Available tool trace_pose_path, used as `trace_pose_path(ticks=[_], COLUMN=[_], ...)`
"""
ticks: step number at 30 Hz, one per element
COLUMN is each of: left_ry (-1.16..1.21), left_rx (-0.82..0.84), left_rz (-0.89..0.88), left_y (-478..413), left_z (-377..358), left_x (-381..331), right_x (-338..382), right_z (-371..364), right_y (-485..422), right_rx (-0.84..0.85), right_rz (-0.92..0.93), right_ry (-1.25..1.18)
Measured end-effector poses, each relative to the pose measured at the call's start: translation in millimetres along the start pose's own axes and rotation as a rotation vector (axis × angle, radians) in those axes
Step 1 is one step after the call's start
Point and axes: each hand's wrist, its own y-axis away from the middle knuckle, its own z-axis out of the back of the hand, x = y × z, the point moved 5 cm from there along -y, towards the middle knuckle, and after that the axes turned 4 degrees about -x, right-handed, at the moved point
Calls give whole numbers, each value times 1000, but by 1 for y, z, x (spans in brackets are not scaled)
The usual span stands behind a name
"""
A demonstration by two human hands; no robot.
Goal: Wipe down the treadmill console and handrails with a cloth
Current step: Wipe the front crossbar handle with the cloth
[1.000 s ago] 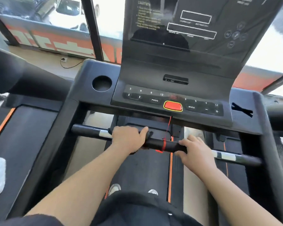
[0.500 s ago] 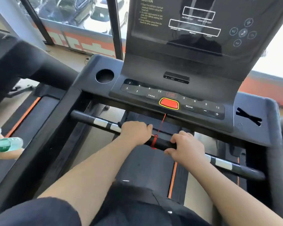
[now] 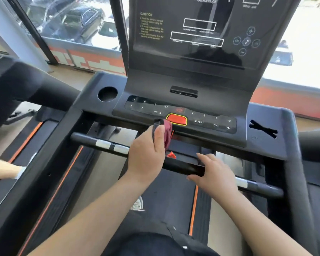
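Observation:
My left hand (image 3: 146,157) holds a bunched dark grey and maroon cloth (image 3: 165,132) and has it raised off the front handrail (image 3: 181,168), just below the console's button panel (image 3: 207,121) beside the red stop button (image 3: 176,119). My right hand (image 3: 213,175) rests on the black handrail to the right of centre, fingers curled over the bar. The dark console screen (image 3: 201,34) stands above. A red safety clip (image 3: 171,154) hangs by a cord under the stop button.
A round cup holder (image 3: 107,93) sits left of the panel, a slotted recess (image 3: 263,129) on the right. Side rails (image 3: 296,163) flank the belt (image 3: 161,196). Another person's forearm (image 3: 2,169) shows at far left on a neighbouring treadmill. Windows lie behind.
My left hand lifted off the handrail with the cloth and rose toward the button panel. My right hand stayed on the bar. The view tilted and shifted left.

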Motion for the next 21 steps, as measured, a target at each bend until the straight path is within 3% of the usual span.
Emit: trace_pose_path(ticks=[3,6,7,11,16,18,21], left_ry=[-37,-533,-628,-766,-790,-737,-678], left_rx=[214,779,900,911,1067,1002,819], left_rz=[-194,-283,-292,-367,-199,-142,-346], left_y=[29,86,99,83,43,40,70], left_z=[-34,-101,-114,-140,-186,-189,-160], left_x=[-24,-3,6,21,12,12,14], right_x=[-33,-51,-52,-54,-55,-55,-56], right_z=[2,0,0,0,-1,-2,-3], right_y=[9,16,17,13,9,9,9], right_rx=[-38,-45,-66,-59,-43,-45,-65], right_rz=[-48,-68,-54,-35,-43,-37,-31], right_ry=[98,87,78,97,83,84,71])
